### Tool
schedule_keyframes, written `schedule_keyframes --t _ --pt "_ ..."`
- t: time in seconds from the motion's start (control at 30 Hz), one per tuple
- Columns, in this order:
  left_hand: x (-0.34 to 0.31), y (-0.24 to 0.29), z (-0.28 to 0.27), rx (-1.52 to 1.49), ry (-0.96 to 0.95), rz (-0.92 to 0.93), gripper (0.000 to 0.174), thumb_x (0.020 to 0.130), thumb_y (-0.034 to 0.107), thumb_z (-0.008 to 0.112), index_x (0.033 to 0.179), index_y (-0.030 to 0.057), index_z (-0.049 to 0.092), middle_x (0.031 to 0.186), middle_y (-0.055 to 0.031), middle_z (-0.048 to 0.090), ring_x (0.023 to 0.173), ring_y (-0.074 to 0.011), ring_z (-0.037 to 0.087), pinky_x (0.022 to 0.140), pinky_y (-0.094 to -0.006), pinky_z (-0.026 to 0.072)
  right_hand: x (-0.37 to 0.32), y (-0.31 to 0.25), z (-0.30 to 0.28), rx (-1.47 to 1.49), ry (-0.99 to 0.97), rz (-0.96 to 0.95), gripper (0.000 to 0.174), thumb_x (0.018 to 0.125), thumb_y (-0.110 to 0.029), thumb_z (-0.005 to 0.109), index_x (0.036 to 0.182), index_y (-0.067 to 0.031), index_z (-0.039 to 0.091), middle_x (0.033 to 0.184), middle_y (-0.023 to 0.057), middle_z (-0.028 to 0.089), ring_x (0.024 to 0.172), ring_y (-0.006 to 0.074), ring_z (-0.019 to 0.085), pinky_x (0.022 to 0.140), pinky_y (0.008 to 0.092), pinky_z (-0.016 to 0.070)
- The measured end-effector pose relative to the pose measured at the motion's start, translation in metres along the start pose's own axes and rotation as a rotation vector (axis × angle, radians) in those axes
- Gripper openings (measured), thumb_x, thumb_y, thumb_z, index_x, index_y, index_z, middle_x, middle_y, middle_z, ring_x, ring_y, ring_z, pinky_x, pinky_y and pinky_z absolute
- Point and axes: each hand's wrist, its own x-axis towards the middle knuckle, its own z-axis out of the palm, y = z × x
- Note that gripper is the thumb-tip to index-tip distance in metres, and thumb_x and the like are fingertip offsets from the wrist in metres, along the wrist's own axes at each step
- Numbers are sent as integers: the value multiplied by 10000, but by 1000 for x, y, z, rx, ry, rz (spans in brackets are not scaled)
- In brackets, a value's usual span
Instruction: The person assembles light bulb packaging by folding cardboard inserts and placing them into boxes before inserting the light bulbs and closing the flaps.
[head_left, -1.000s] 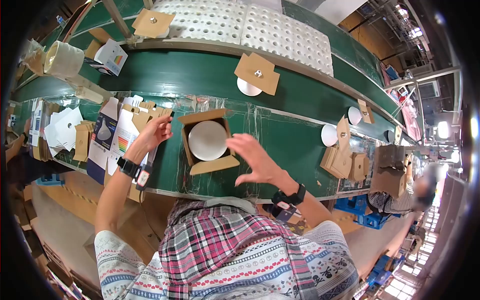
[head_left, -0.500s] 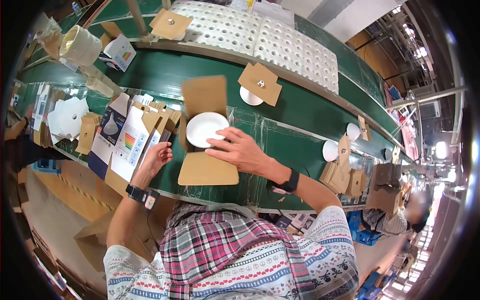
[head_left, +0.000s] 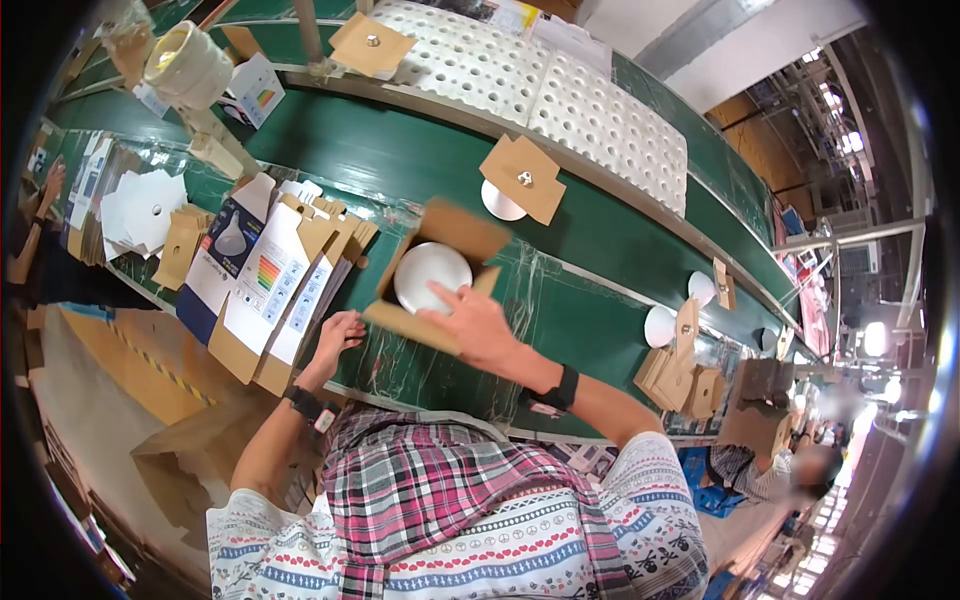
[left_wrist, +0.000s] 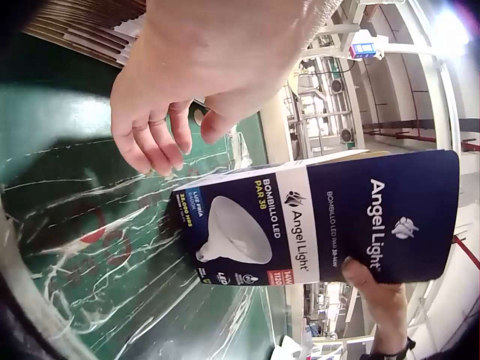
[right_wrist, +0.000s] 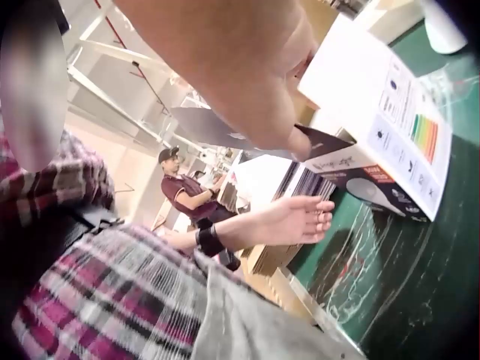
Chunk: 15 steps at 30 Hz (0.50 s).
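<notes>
Box (left_wrist: 300,225) is stood mouth up at the green tabletop (head_left: 590,320), flaps spread; whether its base is fully seated cannot be told. Bulb (head_left: 428,268) is nested inside the box, white face up and nearly filling the mouth, so it is presumably centred by the walls. Near flap (head_left: 405,327) of the box is pinched by the right hand (head_left: 478,330): thumb outside, other fingers inside and over the bulb, a grip by which the box is likely steadied. Whether the bulb's face is actually touched cannot be told. Left hand (head_left: 338,338) is held just beside the box's near left corner, fingers loosely curled, nothing gripped; probably placed there for quick support. Left of the box, flat cartons (head_left: 262,275) are stacked on edge, likely for easy reach. Beyond the box, to its right, a second bulb (head_left: 502,202) is set face down with its cap through a card insert (head_left: 530,200). Farther beyond the box, a holed foam sheet (head_left: 600,120) is laid; purpose not shown.
</notes>
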Motion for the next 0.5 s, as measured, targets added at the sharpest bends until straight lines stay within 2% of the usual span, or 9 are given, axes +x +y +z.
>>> schedule_keyframes --t 0.03,0.07,0.1,0.17,0.2,0.27,0.3,0.33,0.5 --pt "2 3 -2 -36 20 12 410 914 405 510 1093 38 550 939 -25 591 867 -111 571 750 -257 445 2 8 -5 17 8 13 407 697 -102 640 1098 -79 576 1170 146 554 895 274 581 751 365 493" --pt "5 5 -5 28 -23 23 573 915 514 450 1254 51 464 1168 -80 527 1071 -170 510 865 -331 417 0 17 -11 468 61 310 337 763 -108 617 1096 -71 579 1166 127 567 931 254 584 777 361 492" --pt "3 11 -4 -40 -40 67 606 912 532 438 1294 62 422 1232 -90 477 1129 -188 464 897 -361 395 -4 30 -15 917 105 609 270 829 -113 594 1093 -63 583 1162 109 581 967 233 588 804 357 491" --pt "-8 30 13 -172 -88 153 679 907 570 412 1374 83 339 1362 -110 377 1243 -223 373 961 -422 351 -28 71 5 1491 278 766 266 917 -188 538 1141 -45 553 1151 65 593 1017 190 584 854 357 482" --pt "-11 43 21 -239 -220 163 719 912 580 378 1434 110 223 1459 -104 236 1324 -246 252 1002 -500 290 -32 69 3 1641 320 815 278 921 -191 533 1156 -43 541 1152 64 592 1018 187 585 860 358 482" --pt "-20 54 42 -359 -238 204 603 948 483 381 1402 108 254 1330 -93 390 1176 -216 420 941 -381 383 -52 57 1 1943 412 923 301 930 -196 522 1186 -39 518 1155 61 589 1019 180 587 873 359 481" --pt "-24 55 52 -426 -258 215 557 959 441 392 1388 109 266 1279 -86 434 1114 -197 469 909 -332 412 -61 56 9 1991 386 909 348 925 -220 521 1227 -52 481 1185 80 576 1072 212 564 924 408 452" --pt "-47 81 68 -409 -232 307 477 969 349 418 1356 106 283 1193 -73 477 1007 -155 509 846 -271 440 -66 51 11 1983 381 924 353 925 -223 522 1233 -56 477 1189 77 573 1074 211 562 932 408 445" --pt "-72 106 74 -310 -364 344 629 846 246 613 1350 89 270 1191 -90 465 1089 -172 478 910 -313 419 -83 34 16 1981 401 937 348 936 -201 505 1249 -54 463 1231 69 540 1103 206 536 946 404 430"
